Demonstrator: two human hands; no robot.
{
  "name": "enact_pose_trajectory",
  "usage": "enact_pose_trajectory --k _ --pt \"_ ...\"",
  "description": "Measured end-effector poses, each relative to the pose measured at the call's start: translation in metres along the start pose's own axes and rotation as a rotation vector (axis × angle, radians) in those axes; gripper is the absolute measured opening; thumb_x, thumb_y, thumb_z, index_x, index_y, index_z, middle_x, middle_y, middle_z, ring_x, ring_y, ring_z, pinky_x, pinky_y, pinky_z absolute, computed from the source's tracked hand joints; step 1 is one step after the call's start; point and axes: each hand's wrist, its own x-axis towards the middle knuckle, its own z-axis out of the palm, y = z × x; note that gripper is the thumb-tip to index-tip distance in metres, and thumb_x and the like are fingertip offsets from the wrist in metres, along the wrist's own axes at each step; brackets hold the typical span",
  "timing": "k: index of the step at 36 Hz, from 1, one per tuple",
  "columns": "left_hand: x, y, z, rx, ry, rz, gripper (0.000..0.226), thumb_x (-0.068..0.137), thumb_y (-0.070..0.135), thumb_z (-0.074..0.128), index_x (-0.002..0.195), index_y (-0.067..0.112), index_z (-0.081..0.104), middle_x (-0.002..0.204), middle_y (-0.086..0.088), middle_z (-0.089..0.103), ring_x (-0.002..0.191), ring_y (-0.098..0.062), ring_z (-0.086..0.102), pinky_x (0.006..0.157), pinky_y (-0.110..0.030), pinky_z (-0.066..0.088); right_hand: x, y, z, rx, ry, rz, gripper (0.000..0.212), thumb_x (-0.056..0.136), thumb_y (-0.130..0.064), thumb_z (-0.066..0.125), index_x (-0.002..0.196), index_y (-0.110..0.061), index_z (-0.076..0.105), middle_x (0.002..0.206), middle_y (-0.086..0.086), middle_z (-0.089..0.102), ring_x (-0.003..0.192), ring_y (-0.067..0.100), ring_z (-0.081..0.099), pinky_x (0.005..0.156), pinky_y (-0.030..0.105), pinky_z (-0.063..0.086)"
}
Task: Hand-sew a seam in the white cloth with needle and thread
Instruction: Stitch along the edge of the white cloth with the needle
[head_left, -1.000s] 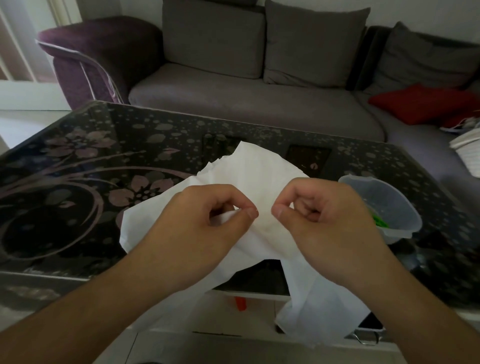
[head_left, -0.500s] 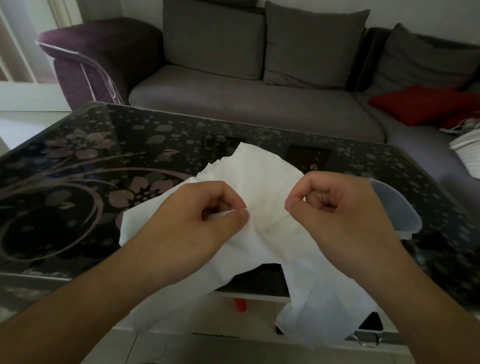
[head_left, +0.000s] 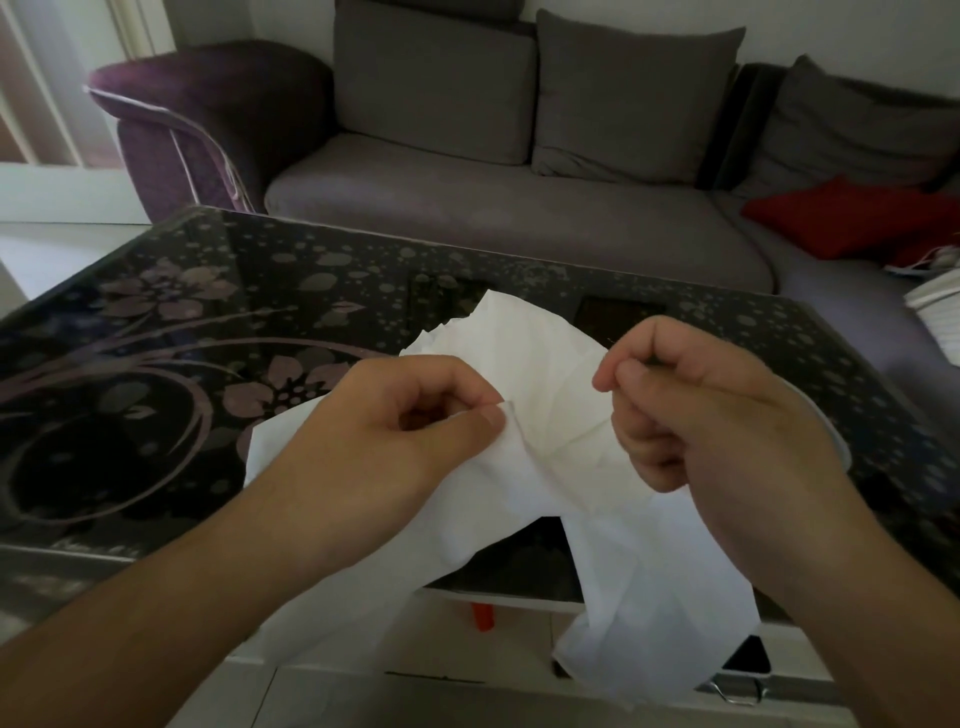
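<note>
From the head camera, the one white cloth (head_left: 550, 395) lies partly on the dark flowered glass counter (head_left: 156, 364), bunched up between your two hands, with its near end hanging over the counter's front edge. Your left hand (head_left: 395, 431) pinches a small fold of the cloth between thumb and forefinger, the other fingers curled in. Your right hand (head_left: 711, 410) is raised just beside and above that fold, apart from the left hand, with thumb and forefinger pressed together and the other fingers curled; it seems to pinch the needle, though only a faint thin line shows at the fingertips, and the thread is too fine to make out.

You look to be in the middle of a stitch, drawing the thread through the fold. The next move probably calls for pulling until the thread sits snug without puckering the cloth, then bringing the point back to the fold close beside the last stitch while your left hand keeps the layers aligned.

Counted: one cloth, two hands and one red cushion (head_left: 852, 218) on the grey sofa (head_left: 519, 228) behind. A pale rim shows behind your right hand; what it belongs to is hidden.
</note>
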Motion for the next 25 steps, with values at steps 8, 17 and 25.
enact_pose_trajectory --k 8,17,25 --pt "0.001 0.001 -0.002 -0.019 -0.006 -0.005 0.016 0.096 0.027 0.067 0.088 0.03 0.08 0.087 0.007 0.076 0.087 -0.009 0.072 0.081 -0.025 0.049 -0.002 0.007 0.006 0.257 -0.231 -0.058 0.039 0.106 -0.021 0.043 0.082 -0.03 0.073 0.058 -0.011 0.044 0.046 0.004 0.034 0.043 0.018 0.027" --pt "0.001 0.001 -0.004 -0.04 -0.011 -0.016 0.015 0.096 0.027 0.067 0.089 0.031 0.08 0.091 0.008 0.078 0.089 -0.008 0.072 0.085 -0.03 0.051 -0.01 -0.003 0.014 0.012 -0.075 -0.095 0.025 0.105 -0.011 0.051 0.105 -0.031 0.065 0.075 0.003 0.074 0.049 0.006 0.047 0.048 0.012 0.04" --pt "0.002 -0.001 -0.006 -0.06 -0.062 0.014 0.014 0.096 0.029 0.067 0.091 0.028 0.08 0.09 0.002 0.077 0.089 -0.014 0.073 0.085 -0.036 0.054 -0.014 -0.006 0.02 -0.047 -0.03 -0.292 0.013 0.085 -0.018 0.075 0.078 -0.029 0.076 0.089 -0.013 0.072 0.081 0.011 0.067 0.066 0.013 0.052"
